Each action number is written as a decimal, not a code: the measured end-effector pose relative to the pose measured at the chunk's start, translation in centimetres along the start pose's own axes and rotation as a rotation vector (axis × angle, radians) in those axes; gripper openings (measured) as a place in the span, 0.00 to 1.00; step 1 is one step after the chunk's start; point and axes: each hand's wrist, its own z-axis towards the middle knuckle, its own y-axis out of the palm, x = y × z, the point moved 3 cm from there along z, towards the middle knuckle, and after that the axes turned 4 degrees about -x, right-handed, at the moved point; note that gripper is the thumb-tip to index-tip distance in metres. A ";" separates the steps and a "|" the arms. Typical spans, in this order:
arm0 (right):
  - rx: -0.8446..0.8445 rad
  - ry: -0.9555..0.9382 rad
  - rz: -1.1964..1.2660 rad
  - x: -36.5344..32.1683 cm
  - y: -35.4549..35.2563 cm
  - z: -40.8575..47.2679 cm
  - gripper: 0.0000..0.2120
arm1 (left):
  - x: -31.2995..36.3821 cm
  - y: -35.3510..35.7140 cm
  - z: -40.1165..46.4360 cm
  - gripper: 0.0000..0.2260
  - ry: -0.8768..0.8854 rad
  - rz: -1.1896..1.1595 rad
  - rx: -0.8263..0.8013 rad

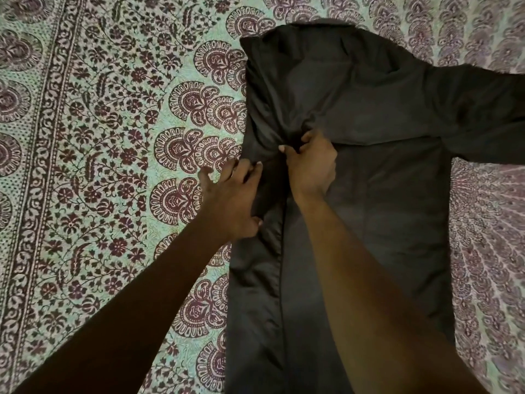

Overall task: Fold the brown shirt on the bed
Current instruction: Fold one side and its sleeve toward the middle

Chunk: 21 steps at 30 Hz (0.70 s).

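Brown shirt's (383, 180) hem and right sleeve end beyond frame, perhaps folded.

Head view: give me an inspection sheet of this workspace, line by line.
Surface: bed under a patterned green and maroon floral bedsheet.
Job's things: dark brown shirt lying flat, left side folded inward, right sleeve spread out to the side.
Clutter: nothing seen.
Grippers: left hand rests on the shirt's folded left edge, fingers spread; right hand pinches bunched fabric near the middle.
Cables: nothing seen.
Surroundings: only the bedsheet fills the frame.
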 end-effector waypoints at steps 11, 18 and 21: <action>-0.218 -0.306 -0.136 1.8 -0.5 1.0 0.19 | 0.2 0.9 0.4 0.36 0.025 0.122 0.130; -0.227 -0.333 -0.190 2.6 -1.7 3.2 0.18 | -0.5 0.1 1.1 0.36 0.072 0.099 0.104; -0.088 -0.315 -0.163 3.5 -4.0 5.5 0.15 | 0.9 -1.9 3.5 0.28 0.150 0.036 0.208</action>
